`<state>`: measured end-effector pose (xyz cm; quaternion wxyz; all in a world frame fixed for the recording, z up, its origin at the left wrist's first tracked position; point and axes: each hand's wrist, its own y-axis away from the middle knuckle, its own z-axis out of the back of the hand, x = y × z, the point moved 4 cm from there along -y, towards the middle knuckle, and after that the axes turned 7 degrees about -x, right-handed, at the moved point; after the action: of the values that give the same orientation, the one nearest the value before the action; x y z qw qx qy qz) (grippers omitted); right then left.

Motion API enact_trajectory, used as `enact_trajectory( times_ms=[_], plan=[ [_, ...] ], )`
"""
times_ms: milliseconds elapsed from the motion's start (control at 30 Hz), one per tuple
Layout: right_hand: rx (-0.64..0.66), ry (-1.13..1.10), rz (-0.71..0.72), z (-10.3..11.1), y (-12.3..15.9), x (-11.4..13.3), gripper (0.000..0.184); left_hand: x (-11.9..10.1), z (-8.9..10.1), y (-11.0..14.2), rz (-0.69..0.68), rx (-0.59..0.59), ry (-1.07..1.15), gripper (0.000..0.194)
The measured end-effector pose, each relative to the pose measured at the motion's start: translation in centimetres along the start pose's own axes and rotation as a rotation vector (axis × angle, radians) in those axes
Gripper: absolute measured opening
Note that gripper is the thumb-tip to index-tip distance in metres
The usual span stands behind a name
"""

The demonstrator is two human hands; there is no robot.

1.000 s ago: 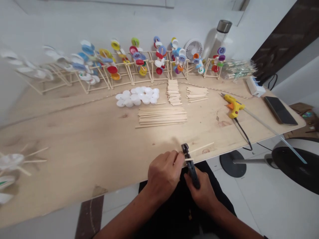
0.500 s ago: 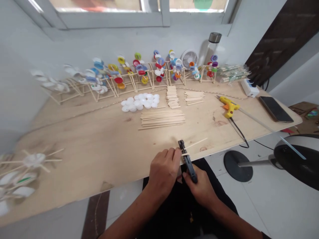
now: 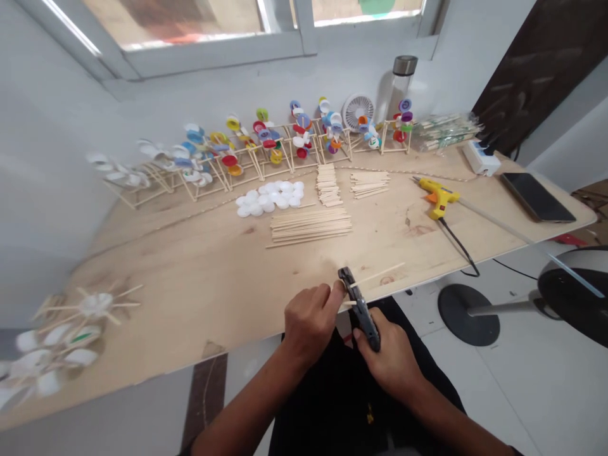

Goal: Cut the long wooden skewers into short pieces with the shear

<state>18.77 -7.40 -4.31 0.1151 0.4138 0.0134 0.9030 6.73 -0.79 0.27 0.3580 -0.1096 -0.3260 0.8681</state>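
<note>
Near the table's front edge my left hand (image 3: pixel 311 316) is closed, with the thumb and fingers pinching thin wooden sticks. One short wooden stick (image 3: pixel 349 303) pokes out from it towards the right. My right hand (image 3: pixel 392 354) wraps around the handles of dark cutting pliers (image 3: pixel 363 311), whose head points up and left beside my left fingertips. A longer wooden stick (image 3: pixel 380 273) passes at the pliers' head and slants out to the right over the table. Whether the jaws are closed on it I cannot tell. My left fingers hide the sticks' other ends.
Bundles of long sticks (image 3: pixel 311 226) and short sticks (image 3: pixel 329 185) lie mid-table beside white caps (image 3: pixel 270 197). A yellow glue gun (image 3: pixel 437 195) and phone (image 3: pixel 538 196) lie right. Bottle-cap wheels on stick frames (image 3: pixel 261 161) line the wall; white-cap wheels (image 3: pixel 52 364) lie left.
The view has tilted up and shifted left, bringing in the window and more of the left wheels. My hands stay together at the pliers; the short stick now sits lower along the pliers.
</note>
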Motion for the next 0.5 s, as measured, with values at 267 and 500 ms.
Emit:
enact_trajectory(
  times_ms=[267,500],
  plan=[
    [-0.026,0.072,0.055,0.6,0.3,-0.1,0.004,0.1,0.9,-0.7,-0.037,0.029,0.114,0.018],
    [-0.005,0.083,0.067,0.8,0.4,0.0,0.005,0.7,1.4,-0.8,0.023,0.160,0.369,0.019]
  ],
)
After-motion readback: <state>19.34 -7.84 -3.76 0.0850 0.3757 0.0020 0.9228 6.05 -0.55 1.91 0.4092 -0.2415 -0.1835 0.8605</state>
